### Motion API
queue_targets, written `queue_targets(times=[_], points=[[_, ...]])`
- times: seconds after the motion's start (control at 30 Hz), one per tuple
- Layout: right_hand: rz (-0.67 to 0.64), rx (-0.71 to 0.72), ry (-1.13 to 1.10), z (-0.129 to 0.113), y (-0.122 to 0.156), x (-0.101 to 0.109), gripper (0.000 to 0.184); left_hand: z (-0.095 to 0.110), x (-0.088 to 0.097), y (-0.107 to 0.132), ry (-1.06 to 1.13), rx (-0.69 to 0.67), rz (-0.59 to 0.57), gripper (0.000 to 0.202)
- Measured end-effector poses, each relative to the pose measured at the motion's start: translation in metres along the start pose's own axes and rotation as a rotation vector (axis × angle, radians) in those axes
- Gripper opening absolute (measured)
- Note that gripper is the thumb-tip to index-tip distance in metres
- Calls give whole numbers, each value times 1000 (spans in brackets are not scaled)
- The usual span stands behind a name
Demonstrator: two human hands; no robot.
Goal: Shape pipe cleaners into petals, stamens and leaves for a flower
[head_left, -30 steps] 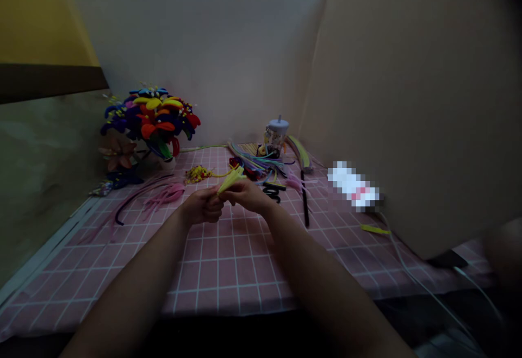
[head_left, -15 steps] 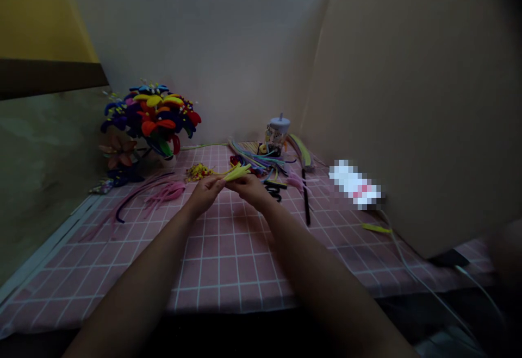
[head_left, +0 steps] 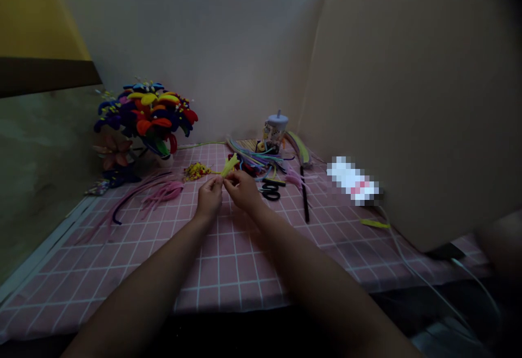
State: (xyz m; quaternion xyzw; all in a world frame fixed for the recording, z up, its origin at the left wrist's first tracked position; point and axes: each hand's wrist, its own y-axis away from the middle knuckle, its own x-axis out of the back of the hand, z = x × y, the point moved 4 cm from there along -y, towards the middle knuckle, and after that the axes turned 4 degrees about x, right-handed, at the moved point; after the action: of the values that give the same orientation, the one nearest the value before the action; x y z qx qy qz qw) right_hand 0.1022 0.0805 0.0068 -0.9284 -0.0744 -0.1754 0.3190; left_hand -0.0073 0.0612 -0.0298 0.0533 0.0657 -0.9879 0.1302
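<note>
A small bundle of pale yellow pipe cleaners (head_left: 230,165) rises from between my hands, its loose ends fanned upward. My left hand (head_left: 209,200) pinches the lower end with its fingertips. Close beside it, my right hand (head_left: 243,190) has thumb and fingers pressed together at the same lower end. My fingers cover the bottom of the bundle. Just past the hands lies a pile of small red and yellow pieces (head_left: 197,171). Black-handled scissors (head_left: 271,193) rest to the right of my right hand.
Fuzzy flowers (head_left: 153,113) stand back left, with pink pipe cleaners (head_left: 165,194) before them. Mixed pipe cleaners (head_left: 256,157) and a lidded cup (head_left: 276,132) sit at the back. A dark stick (head_left: 305,198), yellow strip (head_left: 375,223) and white cable (head_left: 408,265) lie right.
The pipe cleaner bundle has swung from slanting right to nearly upright. My hands have turned with it, the fingertips drawing together at its lower end. The view has shifted slightly.
</note>
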Motion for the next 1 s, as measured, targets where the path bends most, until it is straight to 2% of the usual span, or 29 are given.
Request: queue_targets(times=[0.07, 0.1, 0.27, 0.33, 0.43, 0.5, 0.57, 0.6, 0.67, 0.77, 0.83, 0.87, 0.93, 1.0], points=[[-34, 97, 154, -3, 0, 3, 11, -3, 0, -2, 6, 40, -62, 33], [-72, 99, 187, -3, 0, 4, 11, -3, 0, -3, -18, 37, -95, 33], [-258, -67, 117, 5, -1, 9, 11, 5, 1, -5, -115, 36, -239, 32], [-258, -40, 143, 2, -1, 10, 11, 8, 1, -4, -63, 79, -227, 29], [-246, 114, 338, -11, 1, 9, 10, 7, 2, -3, 37, 216, -116, 18], [-271, 215, 450, -18, 4, 6, 10, 4, 4, -2, 72, 320, -83, 12], [-287, 249, 433, -21, 4, 4, 11, 3, 6, -3, 84, 373, -95, 12], [-283, 221, 364, -20, 4, 4, 10, 4, 7, -4, 78, 373, -101, 13], [-268, 57, 139, -10, 1, 6, 9, 10, 13, -6, 19, 284, -76, 17], [-291, -333, -288, 11, 2, 8, 13, 31, 19, -5, -236, -93, -49, 30], [-344, -529, -540, 20, 5, 8, 15, 45, 16, 2, -423, -376, -137, 35], [-368, -593, -640, 22, 7, 8, 16, 49, 14, 5, -493, -477, -197, 34], [-404, -669, -787, 23, 9, 9, 18, 54, 12, 10, -566, -579, -288, 32], [-431, -706, -872, 24, 11, 9, 19, 57, 12, 11, -591, -599, -322, 32]])
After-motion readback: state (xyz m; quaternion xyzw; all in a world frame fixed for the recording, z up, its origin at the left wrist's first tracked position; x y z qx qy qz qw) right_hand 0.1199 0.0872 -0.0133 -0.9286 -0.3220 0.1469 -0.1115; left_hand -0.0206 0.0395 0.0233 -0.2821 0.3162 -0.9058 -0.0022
